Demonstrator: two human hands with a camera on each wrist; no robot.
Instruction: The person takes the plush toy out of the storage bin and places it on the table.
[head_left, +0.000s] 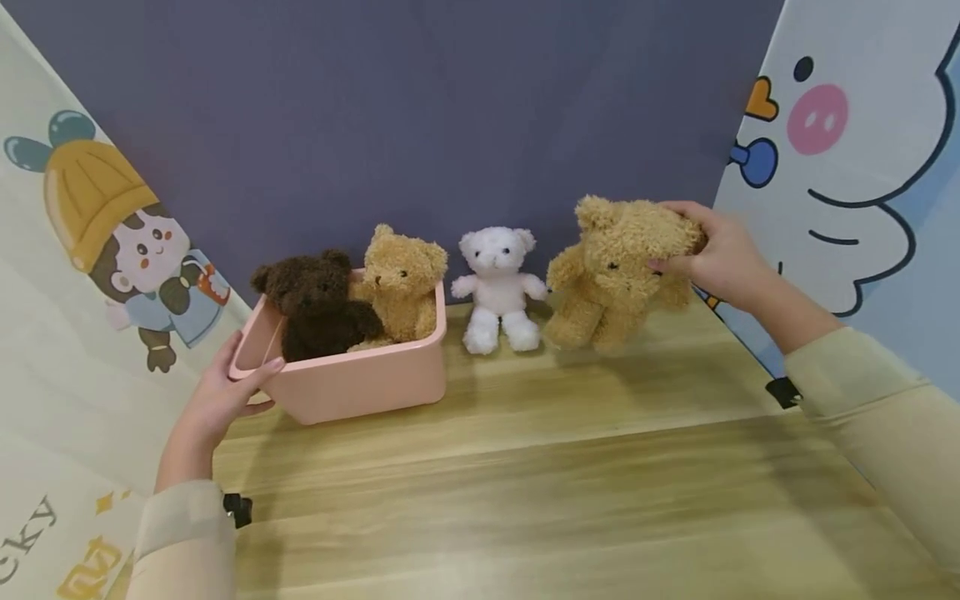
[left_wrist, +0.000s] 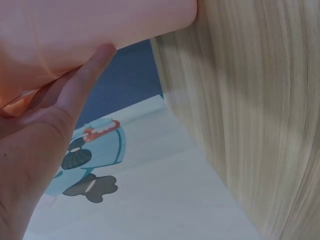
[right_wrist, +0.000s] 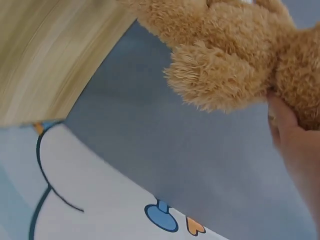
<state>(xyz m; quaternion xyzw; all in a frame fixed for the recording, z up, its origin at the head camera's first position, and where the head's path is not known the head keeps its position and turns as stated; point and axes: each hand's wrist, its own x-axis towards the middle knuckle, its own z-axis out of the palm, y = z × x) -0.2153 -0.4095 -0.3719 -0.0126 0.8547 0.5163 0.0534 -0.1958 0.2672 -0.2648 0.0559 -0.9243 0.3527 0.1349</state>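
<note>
On the right in the head view, my right hand grips a tan teddy bear by its head, and the bear leans over. The right wrist view shows the same bear's fur, with the thumb of my right hand pressed into it. My left hand holds the left end of a pink bin, thumb over the rim. Inside the bin sit a dark brown teddy bear and another tan teddy bear. A small white teddy bear sits upright between the bin and the held bear.
A wood-grain tabletop lies under everything. Behind rises a dark blue-grey panel. Cartoon-printed cloths stand at the left and right. Black clips show near the table's side edges.
</note>
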